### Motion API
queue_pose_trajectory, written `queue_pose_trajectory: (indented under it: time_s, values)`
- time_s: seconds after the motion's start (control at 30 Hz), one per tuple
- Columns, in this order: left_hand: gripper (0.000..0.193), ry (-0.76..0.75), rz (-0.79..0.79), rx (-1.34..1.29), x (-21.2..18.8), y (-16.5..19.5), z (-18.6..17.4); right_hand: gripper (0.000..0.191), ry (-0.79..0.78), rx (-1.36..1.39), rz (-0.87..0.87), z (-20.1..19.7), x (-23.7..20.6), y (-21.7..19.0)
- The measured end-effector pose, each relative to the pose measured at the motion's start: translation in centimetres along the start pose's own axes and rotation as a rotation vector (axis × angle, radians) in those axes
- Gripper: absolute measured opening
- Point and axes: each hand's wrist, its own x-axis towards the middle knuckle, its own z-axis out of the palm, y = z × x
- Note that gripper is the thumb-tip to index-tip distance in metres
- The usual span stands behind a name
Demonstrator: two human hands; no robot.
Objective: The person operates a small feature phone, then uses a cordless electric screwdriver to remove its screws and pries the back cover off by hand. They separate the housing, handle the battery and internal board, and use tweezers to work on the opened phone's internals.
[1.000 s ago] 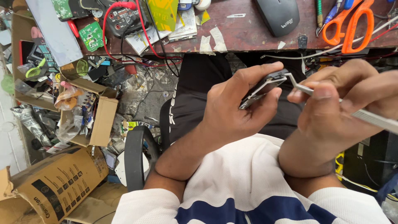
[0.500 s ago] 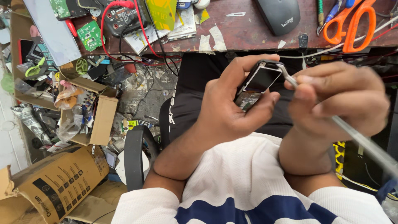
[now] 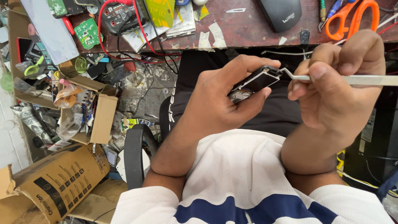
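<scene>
Left hand [image 3: 215,103]: fingers curled and clamped around a small flat electronic device [image 3: 257,81], dark-faced with a pale frame, held in the air above the lap and just below the near edge of the workbench [image 3: 244,31]; thumb lies along its lower side, fingertips wrap its upper edge

Right hand [image 3: 338,89]: closed in a pinch grip on bent-tip metal tweezers [image 3: 327,77]; the handle runs out past the right edge of view, the angled tip touches the right end of the device. The two hands are close together, joined only through tool and device

Workbench: worn reddish-brown top, scraps of pale tape stuck on it
- Near right corner: orange-handled scissors [image 3: 352,18], with a few thin hand tools just beside them
- Right of centre, far side: black computer mouse [image 3: 281,13]
- Centre: a loose scalpel blade [image 3: 236,10]
- Left part: multimeter [image 3: 118,14] with red and black leads [image 3: 137,39] trailing over the near edge; yellow card and paper sheets beside it; green circuit board [image 3: 88,33] near the left edge; grey flat panel [image 3: 49,29] at the far left

Floor, left of the person: open cardboard box [image 3: 89,112] holding bagged small parts; larger brown carton [image 3: 58,180] lying on its side; scattered scrap and wrappers between them

Person: white shirt with a blue stripe, dark trousers
</scene>
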Motion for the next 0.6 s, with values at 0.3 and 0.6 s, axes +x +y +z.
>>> queue_pose_trajectory:
  time_s: [0.3, 0.6]
  values:
    - [0.037, -0.019, -0.106, -0.275, -0.4, -0.4, 0.5, 0.022, 0.081, 0.078, -0.244, -1.2, -1.1, 1.2]
    - [0.038, 0.026, -0.088, -0.332, -0.8, -0.1, 0.8, 0.041, -0.039, -0.140, -0.318, -3.3, -1.8, 1.6]
